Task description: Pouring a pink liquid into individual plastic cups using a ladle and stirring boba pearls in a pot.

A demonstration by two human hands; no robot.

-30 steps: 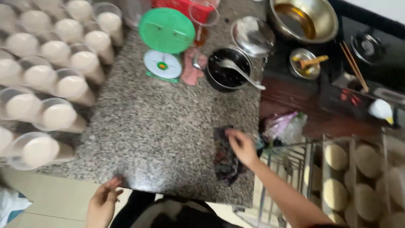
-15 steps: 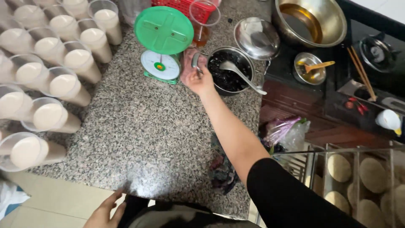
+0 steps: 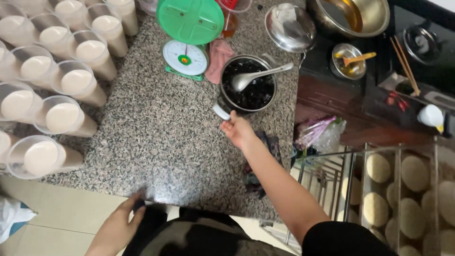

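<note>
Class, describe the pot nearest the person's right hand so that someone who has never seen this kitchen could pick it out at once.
Start at the speckled granite counter and find the green kitchen scale at its far edge. Just right of it sits a round pot of glossy black contents with a metal ladle resting in it. Unlike the milky cups opposite, it is dark.

Green scale (image 3: 189,33) is seen at worktop (image 3: 156,137) rear, pink cloth (image 3: 219,57) beside it. Filled cups (image 3: 61,118) are ranked along left. Steel lid (image 3: 290,26), oil pan (image 3: 350,16), chopsticks (image 3: 405,64) sit right; dough rounds (image 3: 379,168) racked below.
</note>
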